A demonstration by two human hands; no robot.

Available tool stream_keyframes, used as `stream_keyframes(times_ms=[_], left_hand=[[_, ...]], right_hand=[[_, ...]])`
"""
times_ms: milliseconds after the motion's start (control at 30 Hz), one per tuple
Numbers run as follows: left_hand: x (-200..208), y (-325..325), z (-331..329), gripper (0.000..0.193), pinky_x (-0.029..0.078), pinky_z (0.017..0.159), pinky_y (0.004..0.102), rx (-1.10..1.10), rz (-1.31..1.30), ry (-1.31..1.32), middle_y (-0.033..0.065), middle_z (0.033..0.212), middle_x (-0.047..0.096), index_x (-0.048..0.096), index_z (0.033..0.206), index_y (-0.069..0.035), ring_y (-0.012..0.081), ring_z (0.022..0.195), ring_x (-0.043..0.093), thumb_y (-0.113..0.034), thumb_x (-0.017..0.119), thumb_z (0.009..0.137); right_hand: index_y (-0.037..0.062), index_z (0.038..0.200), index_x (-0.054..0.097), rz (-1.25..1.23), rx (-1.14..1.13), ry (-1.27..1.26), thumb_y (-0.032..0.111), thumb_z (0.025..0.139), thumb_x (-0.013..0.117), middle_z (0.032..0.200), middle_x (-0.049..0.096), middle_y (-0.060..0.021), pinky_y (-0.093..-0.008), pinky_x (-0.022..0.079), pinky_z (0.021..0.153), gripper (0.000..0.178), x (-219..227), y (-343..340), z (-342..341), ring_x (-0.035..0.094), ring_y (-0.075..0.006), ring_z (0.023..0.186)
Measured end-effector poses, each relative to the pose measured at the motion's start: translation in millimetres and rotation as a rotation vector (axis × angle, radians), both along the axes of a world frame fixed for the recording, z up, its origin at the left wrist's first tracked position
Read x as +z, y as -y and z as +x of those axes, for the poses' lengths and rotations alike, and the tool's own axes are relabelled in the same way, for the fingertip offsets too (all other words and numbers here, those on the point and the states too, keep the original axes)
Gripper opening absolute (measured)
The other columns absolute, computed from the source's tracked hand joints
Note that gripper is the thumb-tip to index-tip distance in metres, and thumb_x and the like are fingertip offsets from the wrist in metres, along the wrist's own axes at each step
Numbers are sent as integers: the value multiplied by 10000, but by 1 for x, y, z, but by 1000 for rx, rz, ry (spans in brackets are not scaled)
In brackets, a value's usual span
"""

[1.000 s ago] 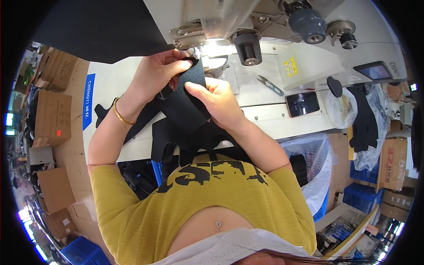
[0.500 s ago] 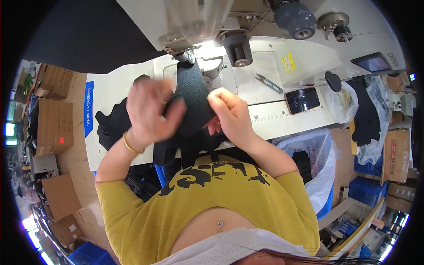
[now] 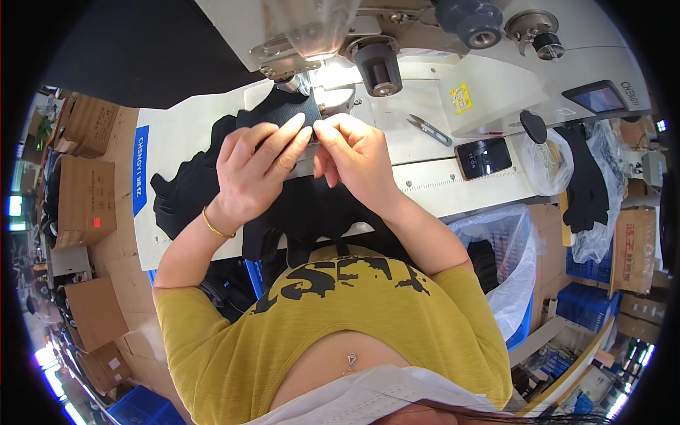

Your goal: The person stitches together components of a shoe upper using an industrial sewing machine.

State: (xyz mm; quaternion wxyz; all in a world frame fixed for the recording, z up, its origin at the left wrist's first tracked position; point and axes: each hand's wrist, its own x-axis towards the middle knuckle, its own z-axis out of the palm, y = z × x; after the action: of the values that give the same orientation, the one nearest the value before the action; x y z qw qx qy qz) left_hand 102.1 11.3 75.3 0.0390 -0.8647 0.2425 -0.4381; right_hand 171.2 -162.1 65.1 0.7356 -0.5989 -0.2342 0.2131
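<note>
A dark fabric piece [image 3: 282, 110] lies under the head of a sewing machine [image 3: 288, 67], beside the lit needle area. My left hand [image 3: 251, 166], with a gold bangle at its wrist, has its fingers bent over the near edge of this piece; its thumb is hidden beneath. Right beside those fingertips, my right hand [image 3: 358, 156] pinches the edge of the same piece between thumb and forefinger. More black fabric [image 3: 191, 191] lies bunched to the left and hangs over the table's front edge below my hands.
Thread snips [image 3: 429, 130] and a phone [image 3: 484, 158] lie on the white table [image 3: 432, 185] to the right. Beyond them are a plastic bag [image 3: 549, 170] and a small screen [image 3: 596, 98]. A lined blue bin [image 3: 510, 276] stands below right; cartons [image 3: 85, 202] stand at left.
My left hand has come down from above the fabric onto its edge, next to my right hand. Both hands have moved closer together, and the piece's near part is now folded or bunched toward the machine.
</note>
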Motion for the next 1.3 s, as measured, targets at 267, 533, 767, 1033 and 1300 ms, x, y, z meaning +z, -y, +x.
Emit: stream_keyframes(times_ms=[267,533,767,1033,1300], left_hand=[[10,-21,25,397,467,777,307,7,19,-5,1,1088,690,724,1031,-84,176,911,604,-86,640,642],[10,-27,37,332,465,767,312,30,-8,5,-9,1047,691,741,1005,-105,186,922,601,-55,666,685],[8,-47,31,254,470,805,367,60,-348,-174,114,1012,681,698,1087,-58,261,893,608,-194,628,883],[-56,-110,55,507,465,864,308,67,-1287,-602,86,937,674,637,1050,66,170,878,608,-389,411,1041],[-35,-95,49,384,448,681,231,184,-1307,-572,9,822,643,681,1061,34,64,768,578,-300,494,1025]], right_hand=[[13,907,631,43,3,-8,162,989,540,618,627,-56,-190,367,433,193,-12,0,1,499,-52,452],[-16,902,625,-79,-6,49,139,956,570,607,636,-81,-227,413,456,173,-17,11,0,522,-94,445],[-15,1034,578,-1136,56,767,262,773,779,985,523,-153,-424,500,791,431,-38,58,-7,566,-332,964],[10,976,521,-986,-24,906,202,736,805,992,526,-155,-407,511,775,419,-53,58,-12,569,-323,971],[27,1073,455,-939,91,629,170,808,743,984,638,-215,-443,503,771,417,-58,64,-3,640,-368,928]])
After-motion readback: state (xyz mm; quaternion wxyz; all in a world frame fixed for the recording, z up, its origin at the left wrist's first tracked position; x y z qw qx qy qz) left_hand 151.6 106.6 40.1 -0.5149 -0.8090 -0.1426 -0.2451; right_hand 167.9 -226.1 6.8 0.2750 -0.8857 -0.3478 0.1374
